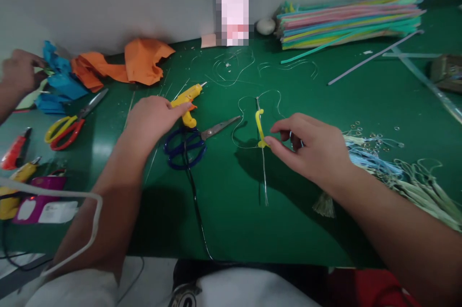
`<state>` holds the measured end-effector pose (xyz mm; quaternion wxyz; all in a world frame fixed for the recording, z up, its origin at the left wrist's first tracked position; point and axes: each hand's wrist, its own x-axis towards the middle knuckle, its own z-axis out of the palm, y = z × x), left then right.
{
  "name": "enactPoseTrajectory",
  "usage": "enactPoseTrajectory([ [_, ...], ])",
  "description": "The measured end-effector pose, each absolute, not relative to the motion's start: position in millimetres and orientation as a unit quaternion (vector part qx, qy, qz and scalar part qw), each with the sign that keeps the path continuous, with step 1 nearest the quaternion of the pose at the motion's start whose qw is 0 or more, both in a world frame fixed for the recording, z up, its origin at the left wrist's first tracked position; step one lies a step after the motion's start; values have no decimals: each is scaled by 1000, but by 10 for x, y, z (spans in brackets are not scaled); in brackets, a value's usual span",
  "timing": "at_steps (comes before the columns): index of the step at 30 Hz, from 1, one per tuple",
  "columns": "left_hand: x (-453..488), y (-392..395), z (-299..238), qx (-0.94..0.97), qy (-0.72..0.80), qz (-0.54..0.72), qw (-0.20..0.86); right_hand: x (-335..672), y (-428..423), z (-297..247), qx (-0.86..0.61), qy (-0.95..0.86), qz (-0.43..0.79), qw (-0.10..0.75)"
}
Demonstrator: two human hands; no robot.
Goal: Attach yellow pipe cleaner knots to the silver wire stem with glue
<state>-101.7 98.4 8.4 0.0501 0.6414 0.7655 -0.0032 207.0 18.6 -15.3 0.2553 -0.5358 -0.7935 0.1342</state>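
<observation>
My left hand [153,117] is closed round a yellow hot glue gun [187,96], its nozzle pointing up and right. Just below the gun lies a pair of scissors [220,128] with dark blue handles, and a black cord crosses the handles. My right hand [310,146] is beside a small bent yellow piece [260,126] on thin pale wires [264,177]. The thumb tip meets or nearly meets the lower end of that piece. A gap shows between thumb and forefinger; the other fingers curl underneath. Fine thread [236,126] loops around the piece.
A bundle of coloured pipe cleaners [350,23] lies at the back right. Pale tassels [426,186] and small rings [375,136] are on the right. At left, another person's hand [19,73] touches blue crumpled material [65,78], near red-and-yellow-handled scissors [77,121].
</observation>
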Motion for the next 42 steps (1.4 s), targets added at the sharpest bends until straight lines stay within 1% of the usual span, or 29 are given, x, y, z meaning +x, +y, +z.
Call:
enactPoseTrajectory([
  [4,-931,997,13,653,752,-1,92,2010,234,-243,-559,-780,161,233],
  [8,-919,966,21,632,761,38,141,1968,256,-280,-559,-772,203,227],
  [11,-940,923,41,614,768,102,152,1969,249,-287,-560,-745,260,253],
  [13,-939,893,55,594,762,187,176,1983,242,-277,-567,-716,307,267],
  [16,-893,857,66,548,718,342,260,2015,244,-240,-589,-688,345,247],
  [18,-826,829,62,518,675,405,334,2038,254,-211,-600,-685,350,219],
  [21,-676,756,44,465,619,445,449,2071,270,-187,-598,-689,359,197],
  [25,-439,609,20,421,545,487,536,2104,285,-197,-580,-693,363,228],
  [27,-333,538,26,373,512,506,585,2117,285,-195,-574,-705,335,248],
  [29,-247,480,49,334,495,514,616,2132,273,-162,-571,-723,274,276],
  [32,-151,419,104,325,490,526,614,2150,229,-39,-542,-745,165,352],
  [34,-97,400,150,354,493,525,596,2141,191,76,-498,-763,135,388],
  [35,-69,400,175,376,498,515,587,2125,174,132,-478,-773,143,391],
  [38,34,435,256,449,509,462,571,2022,143,257,-469,-774,246,347],
  [41,172,524,322,515,496,433,549,1873,148,304,-524,-697,395,290],
  [42,223,564,338,526,496,425,545,1827,156,310,-535,-656,443,295],
])
